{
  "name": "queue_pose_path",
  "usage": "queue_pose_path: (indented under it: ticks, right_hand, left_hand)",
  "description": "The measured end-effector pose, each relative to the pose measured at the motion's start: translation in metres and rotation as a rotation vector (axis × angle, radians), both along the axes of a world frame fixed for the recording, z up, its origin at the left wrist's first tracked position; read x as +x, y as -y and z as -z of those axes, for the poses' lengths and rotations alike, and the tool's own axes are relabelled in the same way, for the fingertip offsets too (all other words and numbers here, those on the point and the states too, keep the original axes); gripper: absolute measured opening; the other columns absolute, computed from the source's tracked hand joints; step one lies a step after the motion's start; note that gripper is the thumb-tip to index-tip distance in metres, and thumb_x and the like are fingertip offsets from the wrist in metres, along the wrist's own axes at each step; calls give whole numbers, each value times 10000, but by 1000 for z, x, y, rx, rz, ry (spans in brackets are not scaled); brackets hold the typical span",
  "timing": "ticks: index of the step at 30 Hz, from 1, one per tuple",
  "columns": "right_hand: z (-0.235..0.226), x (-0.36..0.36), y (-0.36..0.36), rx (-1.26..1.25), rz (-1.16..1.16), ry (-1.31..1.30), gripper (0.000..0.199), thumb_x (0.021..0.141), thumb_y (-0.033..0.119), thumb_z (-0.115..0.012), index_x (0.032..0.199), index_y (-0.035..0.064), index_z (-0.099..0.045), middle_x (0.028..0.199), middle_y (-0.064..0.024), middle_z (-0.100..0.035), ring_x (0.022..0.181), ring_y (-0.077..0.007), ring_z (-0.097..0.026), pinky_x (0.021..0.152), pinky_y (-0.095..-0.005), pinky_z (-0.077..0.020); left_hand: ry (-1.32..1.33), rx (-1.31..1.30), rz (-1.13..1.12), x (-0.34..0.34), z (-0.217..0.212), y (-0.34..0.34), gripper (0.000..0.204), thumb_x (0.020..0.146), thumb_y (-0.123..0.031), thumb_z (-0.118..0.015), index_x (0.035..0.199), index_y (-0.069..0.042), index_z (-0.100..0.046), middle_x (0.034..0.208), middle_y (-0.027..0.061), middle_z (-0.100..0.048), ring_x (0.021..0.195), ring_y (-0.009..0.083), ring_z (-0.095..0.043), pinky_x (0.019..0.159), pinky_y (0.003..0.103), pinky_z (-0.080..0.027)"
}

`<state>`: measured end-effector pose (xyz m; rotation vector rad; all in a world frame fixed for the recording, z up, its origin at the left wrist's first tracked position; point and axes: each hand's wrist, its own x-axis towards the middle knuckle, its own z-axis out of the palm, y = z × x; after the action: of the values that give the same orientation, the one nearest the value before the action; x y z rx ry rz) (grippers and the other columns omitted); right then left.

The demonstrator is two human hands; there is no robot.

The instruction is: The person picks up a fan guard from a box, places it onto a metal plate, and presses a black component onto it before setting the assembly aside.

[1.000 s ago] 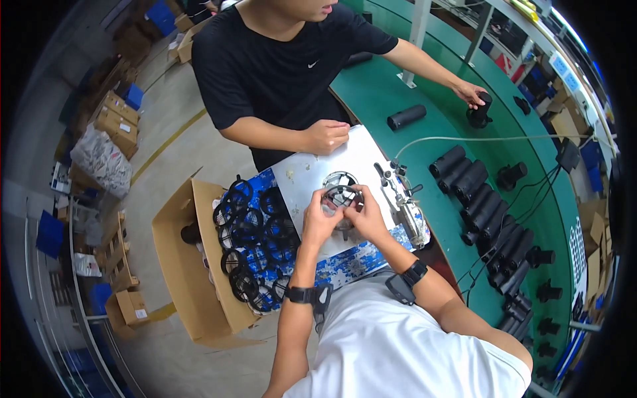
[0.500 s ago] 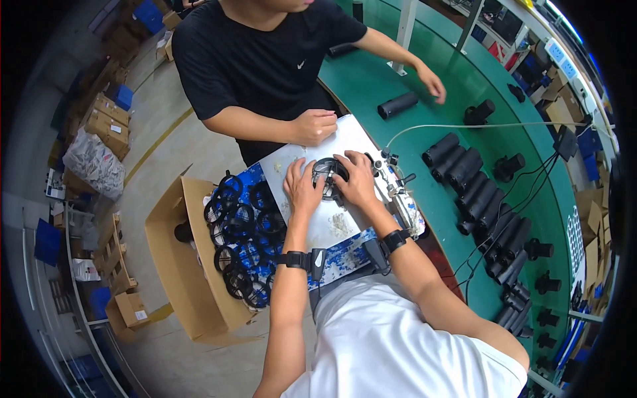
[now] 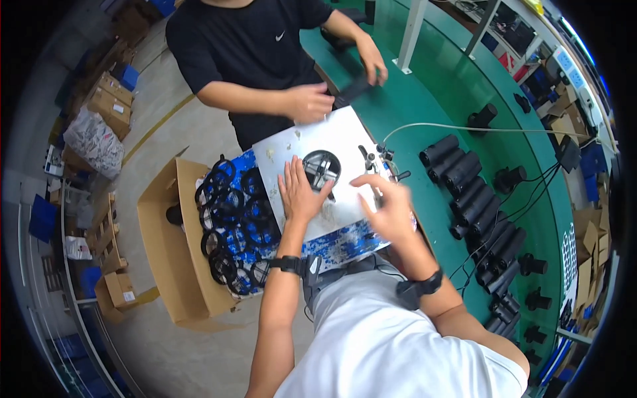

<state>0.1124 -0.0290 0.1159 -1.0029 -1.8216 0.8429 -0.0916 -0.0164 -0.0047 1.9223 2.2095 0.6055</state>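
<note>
A round black ring part with spokes [image 3: 321,167] lies flat on a white sheet [image 3: 338,136] on the green bench. My left hand [image 3: 298,194] rests flat on the sheet, fingers spread, its fingertips touching the ring's near edge. My right hand [image 3: 387,204] hovers to the right of the ring, fingers loosely apart, holding nothing that I can see. A small clamp-like tool [image 3: 379,163] sits just right of the ring.
A person in a black shirt [image 3: 255,46] stands across the bench, handling a black strip [image 3: 355,89]. Several black rings [image 3: 229,219] fill a blue tray left of the sheet, beside an open cardboard box [image 3: 162,252]. Rows of black cylinders [image 3: 474,199] lie right.
Both hands held the ring up a second ago. They have set it down on the sheet; my right hand has let go and moved right, my left stays beside it.
</note>
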Motion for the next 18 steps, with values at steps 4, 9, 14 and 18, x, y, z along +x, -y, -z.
queue_pose_path:
  ticks: [4, 9, 14, 18]
  right_hand:
    - [26, 55, -68, -125, 373, -150, 145, 889, 72, -544, 951, -6, -651, 824, -104, -681, 837, -186, -668, 739, -302, -499]
    - [176, 121, -97, -122, 118, 816, 251, 848, 42, -474, 1029, 10, -646, 909, -168, -684, 891, -342, -657, 811, -400, -510]
    - [144, 123, -96, -188, 132, 748, 300, 770, 35, -474, 988, 25, -680, 955, -195, -668, 933, -378, -629, 877, -430, -492]
    - [26, 71, -118, 48, 206, 388, 206, 806, 119, -516, 916, 21, -660, 941, -195, -664, 897, -370, -635, 790, -448, -499]
  left_hand:
    - [-13, 17, 11, -1, 1, -3, 941, 804, -555, -620, 1452, 13, -242, 1518, 188, -262, 1435, 328, -173, 1147, 509, -93]
    - [12, 26, 12, -2, 3, -3, 932, 820, -556, -603, 1451, 26, -240, 1515, 198, -265, 1436, 328, -171, 1151, 497, -77]
    - [17, 62, 46, -4, 2, 0, 924, 825, -546, -602, 1452, 27, -239, 1517, 196, -263, 1437, 329, -166, 1150, 492, -70]
    - [-9, 134, 107, -1, 0, 3, 809, 847, -449, -609, 1441, 0, -289, 1505, 179, -298, 1426, 343, -191, 1144, 491, -103]
